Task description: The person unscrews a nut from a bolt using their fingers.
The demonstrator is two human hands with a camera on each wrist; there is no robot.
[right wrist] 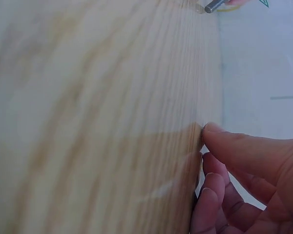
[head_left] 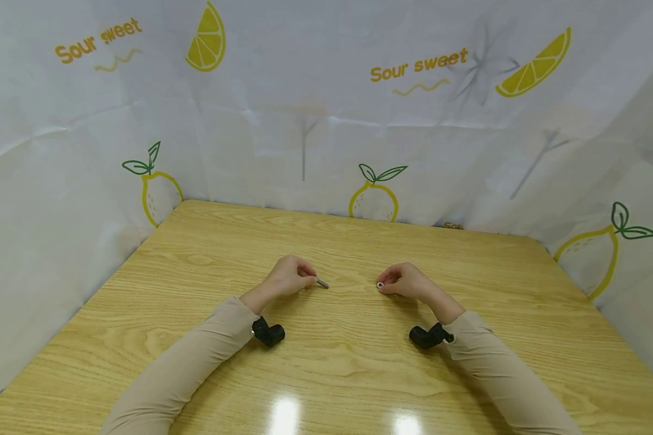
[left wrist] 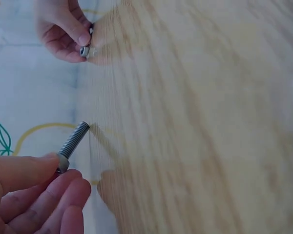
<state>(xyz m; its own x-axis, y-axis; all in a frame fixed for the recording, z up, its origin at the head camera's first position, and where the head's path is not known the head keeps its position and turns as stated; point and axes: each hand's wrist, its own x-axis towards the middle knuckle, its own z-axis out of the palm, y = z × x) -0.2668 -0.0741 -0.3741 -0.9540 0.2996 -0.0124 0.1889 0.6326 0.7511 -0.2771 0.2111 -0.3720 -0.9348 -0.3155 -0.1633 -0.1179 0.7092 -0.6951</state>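
Note:
My left hand (head_left: 289,277) pinches a metal bolt (left wrist: 75,140) by its head between thumb and fingers. The bolt's threaded shank points away from the fingertips, toward the right hand, and also shows in the head view as a short grey rod (head_left: 323,283). Across a short gap, my right hand (head_left: 405,280) holds a small silvery nut (head_left: 380,284) at the tips of thumb and index finger, its hole showing. In the right wrist view the thumb and fingers (right wrist: 244,151) are low beside the tabletop and hide the nut. Bolt and nut are apart.
Both hands are over a wood-grain table (head_left: 326,356). A white curtain (head_left: 305,78) printed with lemons surrounds its back and sides. A black wrist camera (head_left: 269,333) sits under the left cuff, and another black camera (head_left: 427,336) under the right.

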